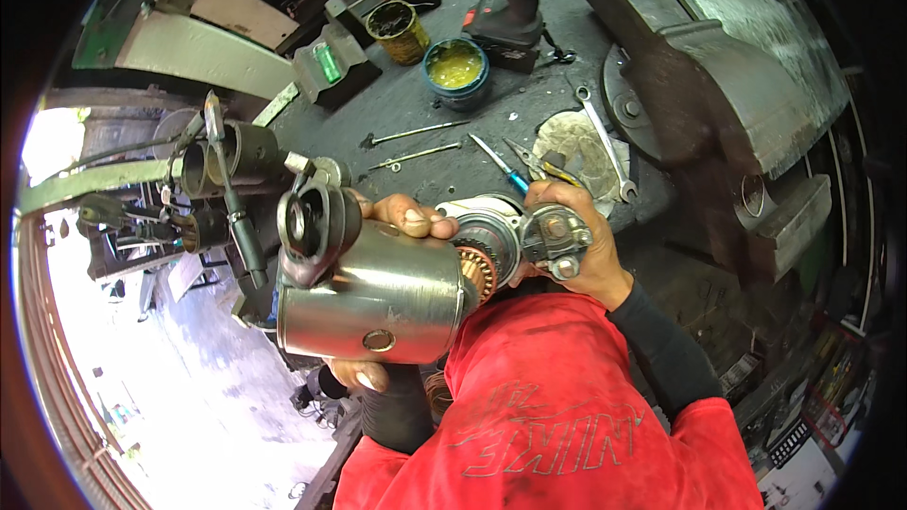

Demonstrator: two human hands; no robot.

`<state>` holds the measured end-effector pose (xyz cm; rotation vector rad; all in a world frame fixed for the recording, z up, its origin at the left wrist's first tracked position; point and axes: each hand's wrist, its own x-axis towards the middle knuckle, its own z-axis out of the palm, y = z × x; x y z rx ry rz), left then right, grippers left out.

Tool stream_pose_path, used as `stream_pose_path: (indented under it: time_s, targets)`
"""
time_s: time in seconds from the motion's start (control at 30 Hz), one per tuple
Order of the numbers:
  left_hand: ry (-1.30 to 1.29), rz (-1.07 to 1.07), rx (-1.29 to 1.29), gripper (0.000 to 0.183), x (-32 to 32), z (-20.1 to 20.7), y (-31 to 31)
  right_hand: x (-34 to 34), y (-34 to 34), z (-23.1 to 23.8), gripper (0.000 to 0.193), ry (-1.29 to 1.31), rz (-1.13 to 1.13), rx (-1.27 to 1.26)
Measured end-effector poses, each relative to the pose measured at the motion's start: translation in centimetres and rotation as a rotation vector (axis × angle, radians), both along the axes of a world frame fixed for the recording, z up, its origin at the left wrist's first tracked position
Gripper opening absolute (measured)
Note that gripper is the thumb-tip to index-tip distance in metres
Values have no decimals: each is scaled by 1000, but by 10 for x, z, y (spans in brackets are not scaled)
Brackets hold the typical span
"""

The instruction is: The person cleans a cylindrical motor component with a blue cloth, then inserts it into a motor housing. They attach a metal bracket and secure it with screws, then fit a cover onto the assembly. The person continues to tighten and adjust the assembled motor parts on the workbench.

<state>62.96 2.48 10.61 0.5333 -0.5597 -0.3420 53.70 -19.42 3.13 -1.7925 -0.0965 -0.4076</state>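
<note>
My left hand (pixel 408 215) is wrapped round a shiny metal starter motor housing (pixel 378 297), its fingers over the top and another part of the hand showing below. A dark round-ended metal part (pixel 316 222) sits at the housing's upper left. In my right hand (pixel 600 255) is the metal end section (pixel 557 236) of the starter motor, gripped from the right side. Between the two hands an armature (pixel 480 269) with copper bars shows partly, its left end inside the housing. The right hand's fingertips are partly hidden behind the end section.
On the dark bench lie a combination wrench (pixel 605 142), screwdriver (pixel 501 162), pliers (pixel 529 161) and two thin rods (pixel 416 134). Beyond stand a grease tub (pixel 455 71), a rusty can (pixel 399 30) and a cordless power tool (pixel 505 14). A large vise (pixel 727 85) takes up the right.
</note>
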Motion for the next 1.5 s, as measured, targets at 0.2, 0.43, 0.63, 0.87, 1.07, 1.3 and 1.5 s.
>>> stream_pose_path:
  time_s: [0.2,0.43,0.63,0.87,1.07,1.3,1.5]
  targets:
    - [16,17,-85,115,6,-11,9,-2,-4,-1,89,7,42,-41]
    - [59,13,-128,115,8,-24,28,-5,-10,-17,76,31,91,98]
    - [75,-74,-184,117,6,-11,19,-4,-3,-9,80,50,38,69]
    - [150,-217,-249,118,8,8,3,0,-1,7,88,0,14,-30]
    - [169,-311,-290,118,12,14,-8,-1,1,0,91,-3,-23,-24]
    - [141,-368,-291,111,19,10,-12,-1,1,1,93,-3,-24,0]
    - [13,-263,-132,116,29,7,-7,-2,2,-3,95,2,-33,4]
